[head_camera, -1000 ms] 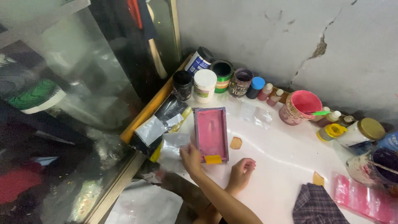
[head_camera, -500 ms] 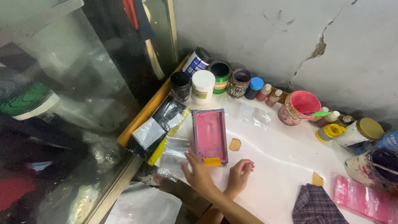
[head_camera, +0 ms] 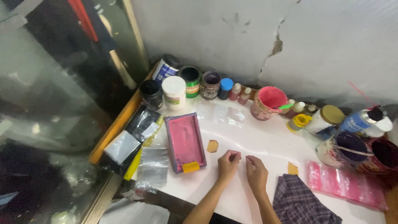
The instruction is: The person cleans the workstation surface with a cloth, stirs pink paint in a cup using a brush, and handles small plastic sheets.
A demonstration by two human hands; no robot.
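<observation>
Both hands are down on the white table [head_camera: 265,143], close together near the front edge. The left hand [head_camera: 228,164] and right hand [head_camera: 257,174] have their fingers curled in, fingertips almost meeting, like they're pinching something tiny between them, but honestly I can't tell if anything is actually in there, too small to see.

Just left of the left hand sits a pink rectangular tray [head_camera: 184,142] with a yellow tab [head_camera: 191,167] at its near end. A little tan hexagon piece [head_camera: 212,146] lies between the tray and the hands, not touching either. Another tan piece [head_camera: 292,169] is off to the right, next to a plaid cloth [head_camera: 302,203] and a pink plastic bag [head_camera: 346,184].

Back along the cracked wall there's a whole row of stuff: a black jar [head_camera: 151,93], a white jar [head_camera: 174,91], a green tin [head_camera: 191,79], small bottles, a pink paint pot [head_camera: 268,102] with a green stick in it, a gold-lid jar [head_camera: 327,120] and a spray can [head_camera: 367,121]. Some foil and clear plastic bags [head_camera: 137,139] crowd the left edge. Nothing sits right in front of the hands.
</observation>
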